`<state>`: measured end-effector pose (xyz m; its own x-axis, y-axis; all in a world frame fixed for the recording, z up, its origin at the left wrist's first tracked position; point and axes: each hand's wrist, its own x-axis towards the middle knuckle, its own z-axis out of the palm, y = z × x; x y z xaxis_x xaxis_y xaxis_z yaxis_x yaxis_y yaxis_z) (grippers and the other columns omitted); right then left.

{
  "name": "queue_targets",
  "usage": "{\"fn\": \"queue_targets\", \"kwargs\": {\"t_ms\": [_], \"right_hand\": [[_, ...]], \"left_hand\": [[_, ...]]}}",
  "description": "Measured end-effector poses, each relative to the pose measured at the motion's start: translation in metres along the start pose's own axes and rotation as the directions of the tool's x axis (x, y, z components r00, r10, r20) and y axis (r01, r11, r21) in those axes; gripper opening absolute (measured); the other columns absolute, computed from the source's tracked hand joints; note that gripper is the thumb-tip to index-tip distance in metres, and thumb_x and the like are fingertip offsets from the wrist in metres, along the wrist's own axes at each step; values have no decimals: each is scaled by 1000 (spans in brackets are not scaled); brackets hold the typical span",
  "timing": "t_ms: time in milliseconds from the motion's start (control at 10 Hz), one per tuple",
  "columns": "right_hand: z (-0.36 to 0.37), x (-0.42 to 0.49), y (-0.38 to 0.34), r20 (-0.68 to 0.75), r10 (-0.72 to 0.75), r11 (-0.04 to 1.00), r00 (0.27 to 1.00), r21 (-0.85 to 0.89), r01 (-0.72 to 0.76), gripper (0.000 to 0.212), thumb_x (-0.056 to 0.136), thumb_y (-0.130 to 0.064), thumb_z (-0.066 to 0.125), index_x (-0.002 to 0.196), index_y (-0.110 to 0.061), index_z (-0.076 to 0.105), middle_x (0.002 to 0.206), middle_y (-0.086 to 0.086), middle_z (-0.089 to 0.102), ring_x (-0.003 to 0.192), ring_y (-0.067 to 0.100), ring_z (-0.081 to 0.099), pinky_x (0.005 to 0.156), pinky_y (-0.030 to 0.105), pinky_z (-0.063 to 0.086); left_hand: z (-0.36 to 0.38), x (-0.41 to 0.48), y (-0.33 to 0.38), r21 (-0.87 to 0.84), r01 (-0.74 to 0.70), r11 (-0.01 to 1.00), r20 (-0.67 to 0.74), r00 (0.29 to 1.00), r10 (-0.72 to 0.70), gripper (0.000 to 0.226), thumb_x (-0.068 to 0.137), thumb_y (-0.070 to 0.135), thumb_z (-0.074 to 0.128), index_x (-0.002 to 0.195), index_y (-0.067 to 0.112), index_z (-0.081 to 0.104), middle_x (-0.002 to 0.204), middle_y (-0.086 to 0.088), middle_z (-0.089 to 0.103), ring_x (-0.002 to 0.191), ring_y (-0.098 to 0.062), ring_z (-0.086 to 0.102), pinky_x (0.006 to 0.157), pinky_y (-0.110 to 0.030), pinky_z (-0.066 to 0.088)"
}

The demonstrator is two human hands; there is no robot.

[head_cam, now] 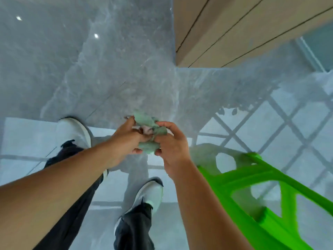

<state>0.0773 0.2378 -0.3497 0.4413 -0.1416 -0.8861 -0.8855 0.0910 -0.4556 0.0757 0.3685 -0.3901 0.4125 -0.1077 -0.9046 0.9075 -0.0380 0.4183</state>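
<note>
A crumpled pale green cloth (150, 131) is bunched up between both hands, in the middle of the head view above the floor. My left hand (126, 139) grips its left side, fingers curled into the folds and thumb under it. My right hand (171, 143) grips the right side, fingers wrapped over the top and thumb at the lower edge. Much of the cloth is hidden inside the two hands.
I stand on a glossy grey marble floor (90, 69) in white shoes (72, 130) and dark trousers. A bright green plastic frame (261, 186) leans at the lower right. A beige wooden cabinet (234, 29) stands at the upper right. Window reflections cross the floor on the right.
</note>
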Motion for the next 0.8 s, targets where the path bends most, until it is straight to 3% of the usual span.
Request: {"fn": "queue_targets", "kwargs": {"t_ms": [100, 200, 300, 400, 500, 600, 700, 800], "right_hand": [[-69, -92, -21, 37, -41, 987, 998, 154, 35, 41, 80, 13, 43, 91, -19, 66, 71, 6, 64, 53, 17, 53, 41, 19, 39], [-133, -188, -41, -4, -162, 925, 987, 349, 153, 40, 72, 6, 48, 104, -10, 67, 73, 2, 69, 54, 9, 62, 45, 17, 47], [-196, -269, -40, -159, -263, 885, 952, 354, 303, 38, 69, 1, 51, 99, -13, 67, 74, 1, 68, 59, 8, 57, 52, 17, 46], [-248, -326, -15, -315, -263, 875, 912, 320, 364, 36, 81, 13, 51, 93, -17, 67, 84, 11, 66, 76, 19, 55, 71, 33, 45], [-285, -353, 28, -470, -117, 864, 875, 386, 323, 43, 85, 14, 46, 87, -22, 70, 86, 14, 68, 79, 25, 56, 73, 47, 45], [-306, -353, 78, -578, 31, 842, 816, 455, 290, 33, 85, 4, 51, 92, -22, 70, 97, 25, 72, 82, 30, 62, 80, 61, 52], [-318, -339, 114, -587, 164, 826, 793, 521, 215, 44, 88, 5, 53, 125, -18, 60, 115, 25, 67, 86, 30, 65, 80, 54, 56], [-322, -339, 121, -541, 194, 823, 818, 543, 164, 67, 87, 4, 57, 146, -23, 41, 137, 9, 55, 106, 25, 61, 95, 46, 52]], "left_hand": [[42, -74, 29, 54, -141, 989, 224, 966, 125, 54, 71, 17, 89, 111, 44, 64, 113, 9, 75, 97, -11, 75, 69, -28, 59], [102, -148, 58, 32, -264, 964, 388, 892, 232, 76, 62, 3, 90, 121, 36, 55, 104, 7, 78, 93, -9, 77, 62, -28, 59], [172, -215, 70, 76, -244, 967, 518, 838, 171, 71, 65, 3, 84, 129, 21, 60, 111, -4, 79, 103, -22, 77, 74, -44, 64], [236, -268, 57, 234, -272, 933, 614, 786, 75, 36, 70, 8, 87, 103, 19, 78, 95, 5, 81, 87, -8, 77, 69, -27, 61], [286, -294, 29, 406, -347, 845, 613, 790, 30, 26, 70, 27, 90, 92, 27, 75, 81, 15, 78, 76, -5, 70, 66, -23, 56], [320, -300, -12, 534, -338, 775, 599, 798, -66, 51, 60, 52, 80, 105, 30, 72, 98, 7, 78, 94, -16, 74, 81, -40, 62], [339, -301, -41, 576, -190, 795, 520, 835, -178, 50, 78, 26, 77, 124, 36, 62, 112, 3, 74, 100, -23, 73, 78, -39, 64], [327, -306, -36, 628, -176, 758, 401, 908, -122, 62, 82, -2, 66, 130, 38, 61, 82, -7, 62, 79, -28, 59, 72, -42, 53]]}}
